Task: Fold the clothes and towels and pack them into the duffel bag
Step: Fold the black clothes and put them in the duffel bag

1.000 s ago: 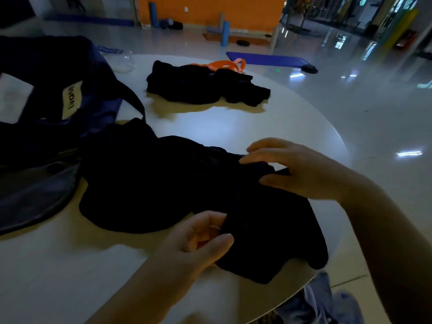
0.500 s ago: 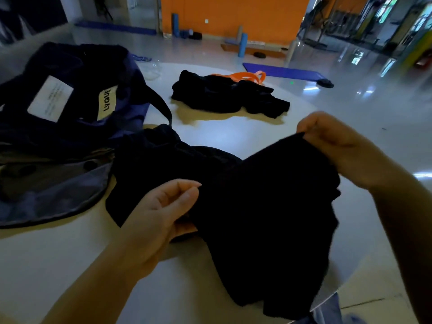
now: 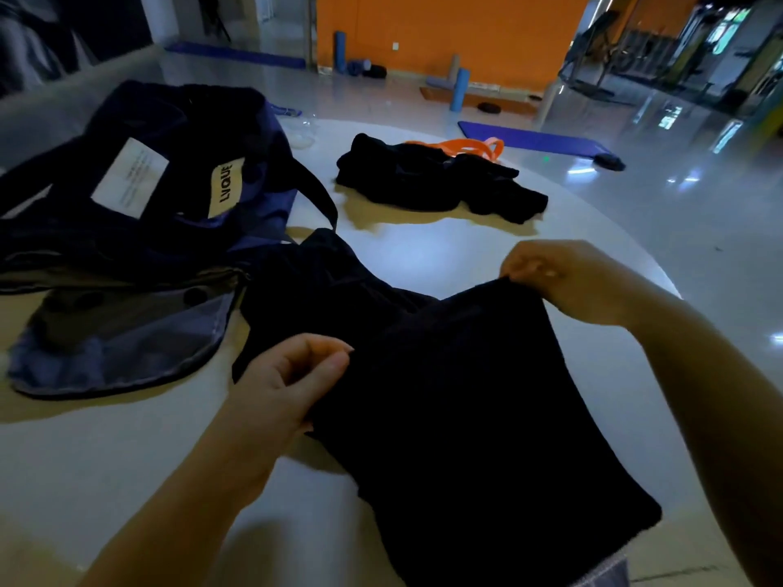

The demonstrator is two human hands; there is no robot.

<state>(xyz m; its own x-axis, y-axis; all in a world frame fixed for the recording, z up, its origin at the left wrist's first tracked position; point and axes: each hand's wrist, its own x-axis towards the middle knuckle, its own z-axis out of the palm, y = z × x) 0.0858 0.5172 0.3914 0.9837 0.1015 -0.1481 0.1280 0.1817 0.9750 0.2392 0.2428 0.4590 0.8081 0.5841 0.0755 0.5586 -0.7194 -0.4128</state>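
The black garment (image 3: 457, 400) has been lifted off the worktop (image 3: 106, 459) at its right end: a second ago it lay flat and was only being felt over, now its upper edge is raised and stretched between both hands. The right hand (image 3: 563, 277) is curled round the far right corner of the cloth, a tight grip on the edge. The left hand (image 3: 292, 383) has been turned and closed, thumb and fingers pinching the near left edge, where earlier it only rested on the fabric. The lower part of the garment hangs down over the near rim of the worktop; its far left part is still draped on the surface, touching the duffel bag (image 3: 140, 230).

The bag lies open at the left, flap spread toward the near side, nothing seen packed in it. A second dark pile (image 3: 432, 180) sits well apart at the far side, with an orange strap (image 3: 462, 146) just behind it.

Judged meaning: the piece is being picked up and straightened for a first fold; no fold is made yet. The task seems at an early stage, one item in hand and one pile untouched. Fabric is dark and lighting poor, so seams and garment type cannot be told.
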